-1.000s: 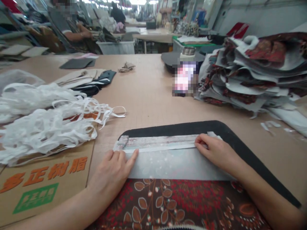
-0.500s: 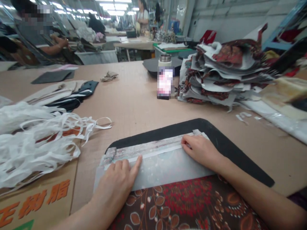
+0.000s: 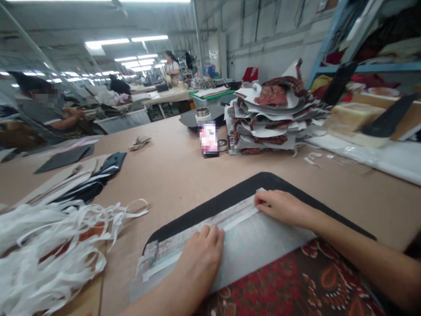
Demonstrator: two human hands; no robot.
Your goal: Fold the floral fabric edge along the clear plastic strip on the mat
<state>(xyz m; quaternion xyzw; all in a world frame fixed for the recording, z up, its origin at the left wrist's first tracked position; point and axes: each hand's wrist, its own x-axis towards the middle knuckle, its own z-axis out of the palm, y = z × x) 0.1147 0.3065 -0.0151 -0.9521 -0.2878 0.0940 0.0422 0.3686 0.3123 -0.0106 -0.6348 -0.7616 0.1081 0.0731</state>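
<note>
Left hand (image 3: 200, 256): palm down, fingers together and flat, pressing on the folded top edge of the fabric piece (image 3: 263, 245) near its left end; nothing gripped.

Right hand (image 3: 283, 207): fingers together and curled slightly, fingertips (image 3: 259, 202) pressing the same folded edge at its right end; nothing clamped between them.

Fabric piece: near centre of the scene, lying on a black mat (image 3: 230, 199); pale reverse side up at the far part, dark brown and red floral print showing at the near part. Narrow white strip (image 3: 230, 224) lying along the fold between the two hands.

Black mat: flat on the tan worktable (image 3: 177, 166), rounded far corner, reaching out past the fabric on the far and right sides.

Heap of white strips (image 3: 49, 250): near left, loose and tangled, well apart from the mat.

Dark and beige cut pieces (image 3: 85, 182): left, farther than the white strips.

Stack of printed fabric pieces (image 3: 272, 118): far right on the table, pale and red-brown layers piled unevenly.

Metal-lidded flask (image 3: 203, 115): far centre, just left of the stack.

Small crumpled scrap (image 3: 140, 142): far, left of the flask.

Seated person (image 3: 49, 118): far left, at another table.

Standing person (image 3: 171, 68): far background.

Shelving with fabric (image 3: 371, 52): far right.
</note>
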